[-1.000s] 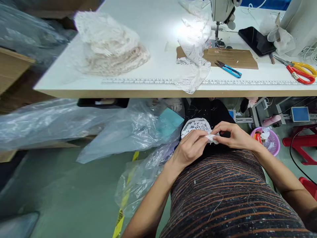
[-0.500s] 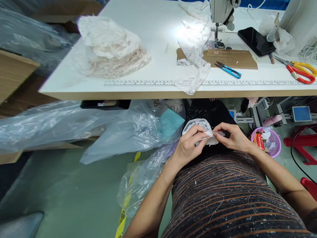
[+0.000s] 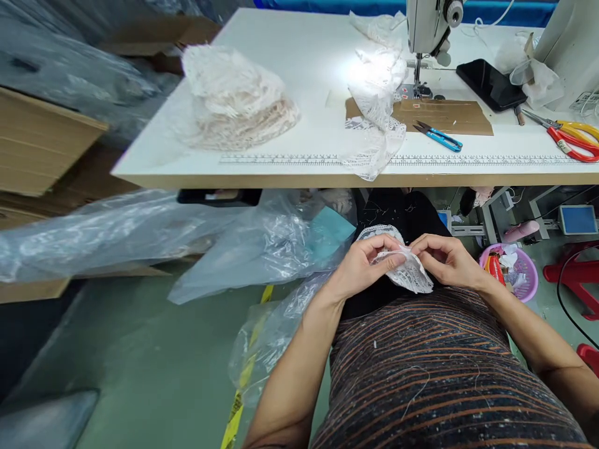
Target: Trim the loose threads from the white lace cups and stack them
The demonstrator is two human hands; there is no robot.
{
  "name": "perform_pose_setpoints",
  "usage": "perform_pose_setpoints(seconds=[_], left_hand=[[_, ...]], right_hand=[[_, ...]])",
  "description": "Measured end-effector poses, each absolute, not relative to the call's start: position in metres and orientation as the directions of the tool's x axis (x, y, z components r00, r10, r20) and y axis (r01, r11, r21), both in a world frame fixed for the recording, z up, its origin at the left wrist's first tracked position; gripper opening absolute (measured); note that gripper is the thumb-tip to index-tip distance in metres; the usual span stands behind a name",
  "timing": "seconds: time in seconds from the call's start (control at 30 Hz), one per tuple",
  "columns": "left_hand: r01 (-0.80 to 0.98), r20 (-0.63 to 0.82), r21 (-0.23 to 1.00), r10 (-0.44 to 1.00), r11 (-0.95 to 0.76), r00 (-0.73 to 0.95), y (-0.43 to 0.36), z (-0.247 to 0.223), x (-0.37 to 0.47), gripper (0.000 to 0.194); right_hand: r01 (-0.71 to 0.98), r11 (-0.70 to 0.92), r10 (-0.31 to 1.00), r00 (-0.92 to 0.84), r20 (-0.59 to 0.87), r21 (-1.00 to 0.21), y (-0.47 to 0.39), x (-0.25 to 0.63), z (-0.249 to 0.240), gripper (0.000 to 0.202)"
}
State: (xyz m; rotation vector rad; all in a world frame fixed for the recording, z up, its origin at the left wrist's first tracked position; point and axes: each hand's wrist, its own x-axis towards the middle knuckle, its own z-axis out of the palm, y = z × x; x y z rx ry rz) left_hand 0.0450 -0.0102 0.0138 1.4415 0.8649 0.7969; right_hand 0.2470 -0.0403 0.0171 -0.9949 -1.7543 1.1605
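Observation:
A piece of white lace point(image 3: 412, 274) is held over my lap, below the table's front edge. My left hand point(image 3: 367, 265) pinches it between thumb and fingers on its left side. From the right, my right hand point(image 3: 442, 259) grips the lace's upper edge with its fingertips, close beside the left fingertips. Part of the lace shows above my left fingers, and another part hangs below between both hands. The fingers hide the middle of the piece.
On the white table point(image 3: 318, 56) are a lace pile point(image 3: 238, 103), a lace strip point(image 3: 374, 93), blue snips point(image 3: 438, 136), a phone point(image 3: 491, 84), scissors point(image 3: 573, 138) and a sewing machine point(image 3: 423, 28). A purple basket point(image 3: 528, 280) and plastic bags point(image 3: 243, 240) are below.
The lace has been turned or spread, so a wider flap now hangs below my fingers. Both hands remain close together on it. The camera view has shifted slightly left.

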Motion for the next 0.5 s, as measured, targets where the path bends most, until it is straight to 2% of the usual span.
perform_pose_setpoints(seconds=[0.13, 0.23, 0.37, 0.5], left_hand=[[0.045, -0.071, 0.997, 0.902, 0.057, 0.426, -0.0139, 0.0175, 0.0447, 0.026], [0.027, -0.110, 0.994, 0.913, 0.108, 0.392, -0.0153, 0.0194, 0.0434, 0.030], [-0.001, -0.150, 0.987, 0.914, 0.163, 0.377, -0.0166, 0.0185, 0.0417, 0.034], [-0.036, -0.145, 0.985, 0.916, 0.170, 0.375, -0.0173, 0.0174, 0.0388, 0.037]], right_hand=[[0.218, 0.217, 0.914, -0.389, 0.119, -0.951, -0.0427, 0.2452, 0.0215, 0.019], [0.244, 0.232, 0.929, -0.341, 0.141, -0.942, -0.0431, 0.2419, 0.0236, 0.021], [0.133, 0.215, 0.944, -0.283, 0.171, -0.968, -0.0426, 0.2401, 0.0238, 0.026], [0.037, 0.129, 0.953, -0.281, 0.114, -0.991, -0.0424, 0.2414, 0.0241, 0.030]])
